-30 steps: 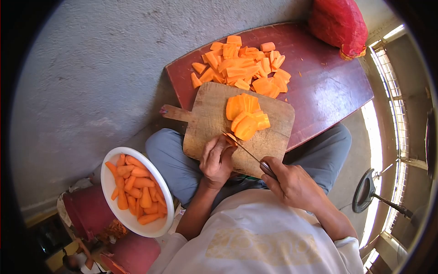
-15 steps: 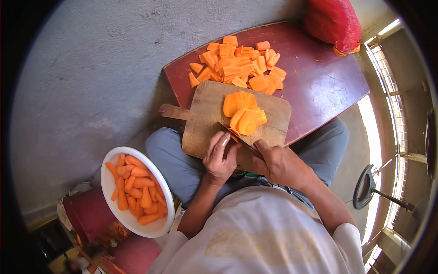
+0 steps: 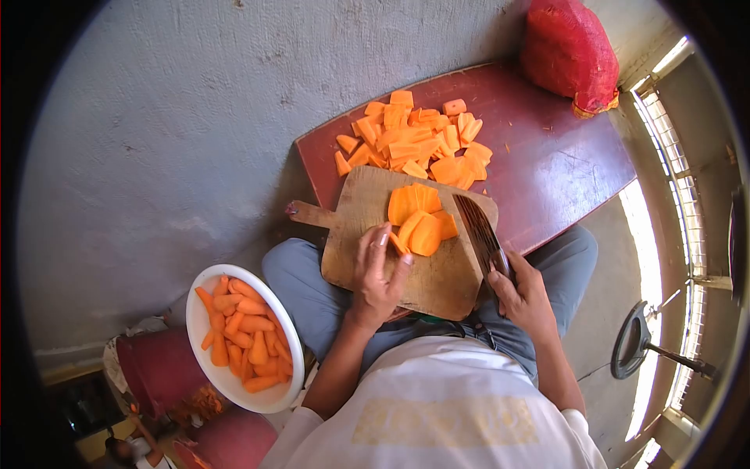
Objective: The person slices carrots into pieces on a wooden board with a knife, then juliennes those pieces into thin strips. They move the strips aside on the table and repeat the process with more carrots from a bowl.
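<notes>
A wooden cutting board (image 3: 437, 277) with a handle lies across my lap and the edge of the red table. Flat carrot slices (image 3: 424, 234) are stacked and fanned on it. My left hand (image 3: 379, 273) is at the left side of these slices, fingers apart, its fingertips beside a small slice at the pile's lower left. My right hand (image 3: 522, 295) is closed round the handle of a knife (image 3: 478, 228), whose blade points up and left over the board's right part. Beyond the board, a heap of cut carrot pieces (image 3: 422, 141) lies on the table.
The red table (image 3: 562, 164) carries a red mesh sack (image 3: 568, 55) at its far right. At lower left stand a white bowl (image 3: 201, 344) of whole peeled carrots and red containers (image 3: 152, 367). A grey wall rises at left. Part of another person shows at bottom left.
The knife has moved away from the slices to the right, with my right hand. My left hand has opened beside the slices. The whole view has shifted slightly.
</notes>
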### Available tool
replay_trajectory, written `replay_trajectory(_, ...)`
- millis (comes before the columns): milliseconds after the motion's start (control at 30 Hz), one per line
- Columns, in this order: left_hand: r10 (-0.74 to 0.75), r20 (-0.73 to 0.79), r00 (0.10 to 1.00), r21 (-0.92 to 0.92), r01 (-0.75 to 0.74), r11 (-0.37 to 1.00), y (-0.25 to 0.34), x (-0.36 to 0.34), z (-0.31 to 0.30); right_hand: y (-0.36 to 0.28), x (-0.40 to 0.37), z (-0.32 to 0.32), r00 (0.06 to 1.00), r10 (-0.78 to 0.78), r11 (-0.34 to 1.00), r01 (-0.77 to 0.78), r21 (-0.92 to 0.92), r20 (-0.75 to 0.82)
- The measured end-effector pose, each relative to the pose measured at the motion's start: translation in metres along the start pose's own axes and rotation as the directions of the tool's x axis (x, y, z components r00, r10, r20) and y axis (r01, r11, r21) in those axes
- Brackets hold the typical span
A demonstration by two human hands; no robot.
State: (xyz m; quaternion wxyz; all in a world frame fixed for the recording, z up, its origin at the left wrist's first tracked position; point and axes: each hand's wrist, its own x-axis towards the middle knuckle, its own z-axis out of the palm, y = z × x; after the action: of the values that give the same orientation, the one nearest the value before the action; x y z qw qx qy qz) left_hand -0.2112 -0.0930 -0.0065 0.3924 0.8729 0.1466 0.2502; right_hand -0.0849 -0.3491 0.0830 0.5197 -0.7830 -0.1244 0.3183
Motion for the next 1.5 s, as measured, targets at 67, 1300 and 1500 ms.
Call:
replay_trajectory(67,0.039,0.139,0.99,0.196,-0.066,0.978,0.007,0.005,0.004,0.018,-0.007,-0.001,1.0,0.012,0.992,-0.014,0.125,0.013)
replay_trajectory(1300,0.514,0.399,0.76,0.259,-0.631,0.732,-0.032,0.19,0.086,0.05,-0.008,0.009,0.999,-0.047,0.87,0.037,0.492,0.009)
replay_trajectory(1500,0.37,0.177,0.912,0.105,-0.392,0.914,-0.041,0.215,0.1,0.052,-0.009,0.008,0.998,-0.054,0.888,0.033,0.459,0.033)
